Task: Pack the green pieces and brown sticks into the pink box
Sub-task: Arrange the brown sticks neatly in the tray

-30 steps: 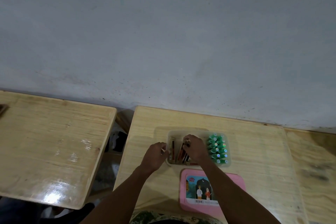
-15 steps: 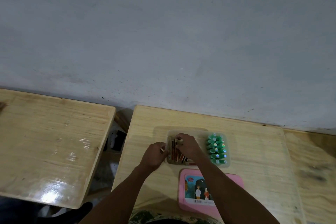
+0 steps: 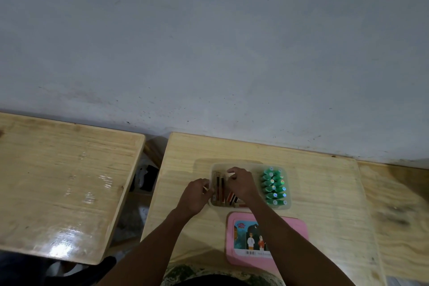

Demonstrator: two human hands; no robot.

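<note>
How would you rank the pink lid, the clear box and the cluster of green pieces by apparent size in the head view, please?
1. Clear box and pink lid: too alike to rank; the lid is nearer the camera and partly hidden by the right arm.
2. Green pieces: clearly smallest, filling only the box's right part.

Two wooden desks stand side by side, one on the left (image 3: 65, 183) and one on the right (image 3: 325, 193). One clear tray (image 3: 289, 207) holds about a dozen green pieces (image 3: 274, 187) in two rows. Brown sticks (image 3: 219, 189): at least three show, the rest hidden. One pink lid (image 3: 299, 227). Two hands, left (image 3: 195, 196) and right (image 3: 241, 182).
</note>
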